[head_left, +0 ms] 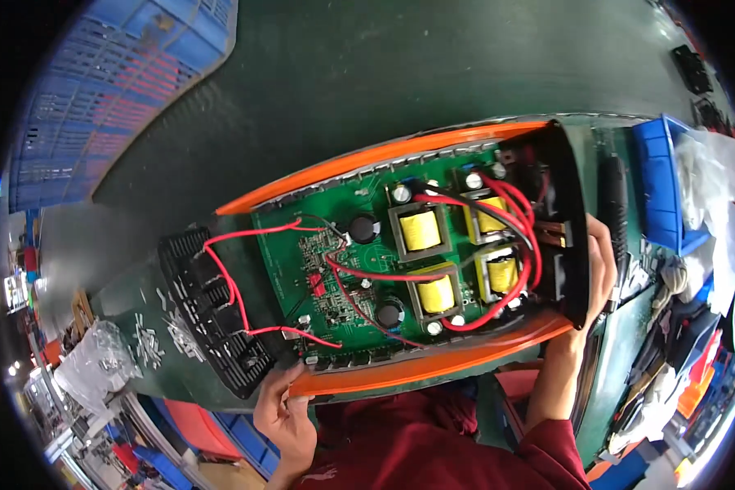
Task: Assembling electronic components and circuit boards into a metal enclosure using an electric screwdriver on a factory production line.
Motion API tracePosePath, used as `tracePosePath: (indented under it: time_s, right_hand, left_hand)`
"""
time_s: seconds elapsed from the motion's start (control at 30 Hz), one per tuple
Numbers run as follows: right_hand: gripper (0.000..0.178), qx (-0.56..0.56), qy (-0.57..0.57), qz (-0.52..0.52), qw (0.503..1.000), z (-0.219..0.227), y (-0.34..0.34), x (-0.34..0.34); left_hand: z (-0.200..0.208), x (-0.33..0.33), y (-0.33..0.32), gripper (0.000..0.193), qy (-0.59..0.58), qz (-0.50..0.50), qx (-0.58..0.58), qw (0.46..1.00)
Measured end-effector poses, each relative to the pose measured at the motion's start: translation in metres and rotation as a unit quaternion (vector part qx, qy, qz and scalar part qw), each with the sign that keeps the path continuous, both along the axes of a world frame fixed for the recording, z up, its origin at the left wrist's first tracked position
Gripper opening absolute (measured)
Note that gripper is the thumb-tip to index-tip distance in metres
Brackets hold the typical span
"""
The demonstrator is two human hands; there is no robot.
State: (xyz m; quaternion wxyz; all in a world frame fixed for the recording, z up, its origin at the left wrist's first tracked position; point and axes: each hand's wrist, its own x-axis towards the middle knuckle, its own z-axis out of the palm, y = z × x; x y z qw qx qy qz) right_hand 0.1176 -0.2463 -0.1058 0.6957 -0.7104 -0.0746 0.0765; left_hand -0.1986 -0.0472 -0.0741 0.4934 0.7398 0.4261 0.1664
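Note:
An open orange metal casing lies tilted across the bench in front of me, with a green circuit board inside. Several yellow-wound transformers and thick red and black wires sit on the board. My left hand pinches the casing's near left corner. At the right end, my right hand is wrapped round the black end panel; some of its fingers are hidden behind it. A loose black slotted panel lies beyond the casing's left end, joined to the board by thin red wires.
Small pale metal pieces are scattered on the green bench at left, near a clear plastic bag. A blue crate stands far left. At right are a black-handled tool and a blue bin beside plastic bags.

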Motion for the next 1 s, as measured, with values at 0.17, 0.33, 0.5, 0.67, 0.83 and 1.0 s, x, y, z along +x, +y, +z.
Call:
tracePosePath:
  time_s: [0.17, 0.33, 0.5, 0.67, 0.83, 1.0]
  right_hand:
    - [0.033, -0.103, -0.094, -0.026, 0.990, -0.005, 0.004, -0.005]
    - [0.038, -0.090, -0.012, -0.054, 0.994, -0.001, -0.003, -0.001]
    - [0.034, -0.331, -0.292, 0.051, 0.896, -0.019, -0.010, 0.019]
    - [0.042, -0.143, -0.128, 0.051, 0.980, -0.061, -0.079, 0.055]
    - [0.049, -0.209, -0.253, 0.069, 0.942, -0.055, -0.050, 0.042]
    - [0.056, -0.291, -0.426, 0.065, 0.854, -0.062, -0.061, 0.055]
  left_hand:
    - [-0.007, -0.005, 0.000, 0.036, -0.012, -0.008, 0.054, 0.998]
    - [-0.008, 0.003, -0.001, 0.031, -0.005, -0.014, 0.057, 0.998]
    - [0.014, 0.002, -0.005, 0.029, -0.028, 0.076, -0.077, 0.994]
    - [0.022, -0.029, 0.012, 0.019, -0.054, 0.008, -0.125, 0.991]
    - [0.015, -0.068, 0.053, 0.010, -0.025, 0.139, 0.089, 0.986]
    - [0.013, -0.068, 0.088, 0.017, 0.013, 0.048, 0.333, 0.942]
